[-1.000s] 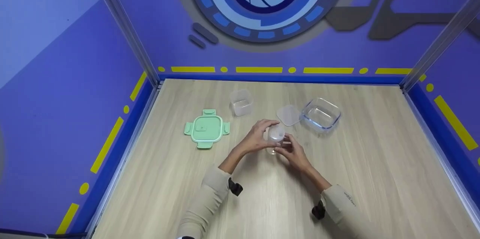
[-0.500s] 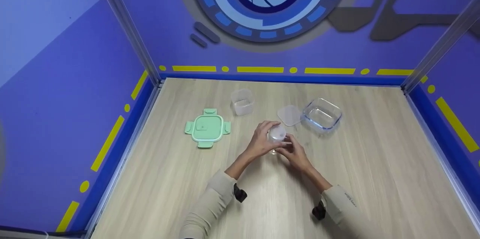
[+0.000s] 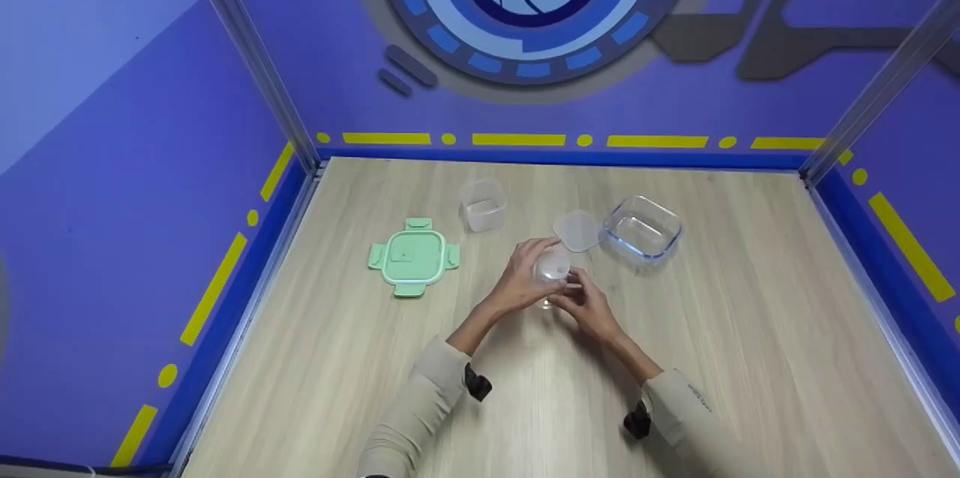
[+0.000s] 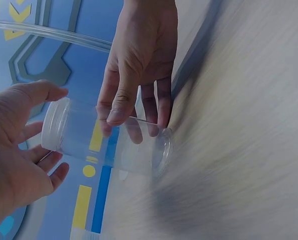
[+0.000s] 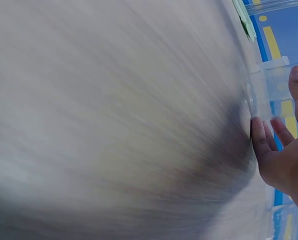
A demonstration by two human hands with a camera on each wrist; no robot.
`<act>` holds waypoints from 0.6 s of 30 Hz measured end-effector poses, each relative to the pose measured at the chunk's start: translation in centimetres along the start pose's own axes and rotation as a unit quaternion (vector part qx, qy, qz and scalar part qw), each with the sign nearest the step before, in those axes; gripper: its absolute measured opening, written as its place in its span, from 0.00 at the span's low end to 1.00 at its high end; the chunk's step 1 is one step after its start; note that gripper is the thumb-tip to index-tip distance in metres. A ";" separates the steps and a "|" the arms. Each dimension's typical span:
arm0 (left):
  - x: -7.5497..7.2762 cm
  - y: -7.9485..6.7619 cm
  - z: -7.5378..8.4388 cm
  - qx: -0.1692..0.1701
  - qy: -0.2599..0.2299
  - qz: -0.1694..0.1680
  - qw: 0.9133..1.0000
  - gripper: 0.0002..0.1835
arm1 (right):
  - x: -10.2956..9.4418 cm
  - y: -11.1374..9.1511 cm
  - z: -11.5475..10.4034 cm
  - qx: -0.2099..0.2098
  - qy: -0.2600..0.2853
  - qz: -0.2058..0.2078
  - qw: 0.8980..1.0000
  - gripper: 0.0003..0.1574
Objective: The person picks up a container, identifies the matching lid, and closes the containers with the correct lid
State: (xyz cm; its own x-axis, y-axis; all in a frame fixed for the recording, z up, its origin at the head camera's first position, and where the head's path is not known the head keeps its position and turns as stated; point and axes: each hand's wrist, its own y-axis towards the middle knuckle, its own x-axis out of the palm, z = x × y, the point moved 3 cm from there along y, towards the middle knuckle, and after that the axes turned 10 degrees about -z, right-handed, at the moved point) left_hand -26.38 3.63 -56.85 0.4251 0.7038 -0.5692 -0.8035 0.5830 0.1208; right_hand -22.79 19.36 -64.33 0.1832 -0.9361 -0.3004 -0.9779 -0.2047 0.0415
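Printed blue-purple panels point(image 3: 187, 110) with yellow dashes enclose a pale wood-grain table point(image 3: 315, 388), whose surface looks smooth, so light items could probably slide if knocked. From the left: a green lid point(image 3: 414, 258), squarish, with four flap latches and a matte look, lies flat; a sleeve sweeping sideways could shift it. Behind it to the right stands a translucent tub point(image 3: 484, 208), frosted and apparently thin-walled plastic, likely easy to topple. Next, the left hand point(image 3: 520, 281) has thumb and fingers curled around the frosted, round cap point(image 4: 53, 125) of a clear jar point(image 4: 86, 127). The jar, a plain cylinder, appears to stand upright at the table's centre, between both hands (whether its base fully meets the wood cannot be confirmed). Principal hazard: uneven force between cap and body could tilt the jar, or slick walls could slip through the fingers. Just beyond lies a thin translucent sheet point(image 3: 577, 230) with rounded corners, exposed to a nudge from the fingertips. The right hand point(image 3: 592, 309) grips the jar's lower body, thumb nearest; a loose hold there could let it spin. Farthest right, a clear rounded-square dish point(image 3: 643, 229), seemingly glass with blue-tinted edges, sits just beside the sheet; a hard knock could chip it.
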 end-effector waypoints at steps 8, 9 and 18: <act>-0.6 -0.8 1.1 -0.027 -0.051 0.073 0.996 0.35 | -0.4 0.3 0.7 0.003 0.006 -0.005 1.000 0.33; -0.6 -0.8 1.3 -0.026 -0.056 0.075 0.995 0.35 | -0.4 0.3 0.7 0.001 0.006 -0.003 1.000 0.33; 0.1 -0.6 1.6 -0.036 -0.022 0.092 0.995 0.33 | 0.0 0.4 0.9 -0.005 -0.006 0.012 1.000 0.31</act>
State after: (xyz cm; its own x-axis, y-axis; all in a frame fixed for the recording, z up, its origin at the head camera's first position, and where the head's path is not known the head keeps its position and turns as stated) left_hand -25.20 4.05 -55.67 0.2846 0.8142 -0.5060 -0.8964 0.4132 0.1607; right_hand -23.27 19.52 -65.14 0.1576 -0.9376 -0.3101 -0.9812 -0.1840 0.0578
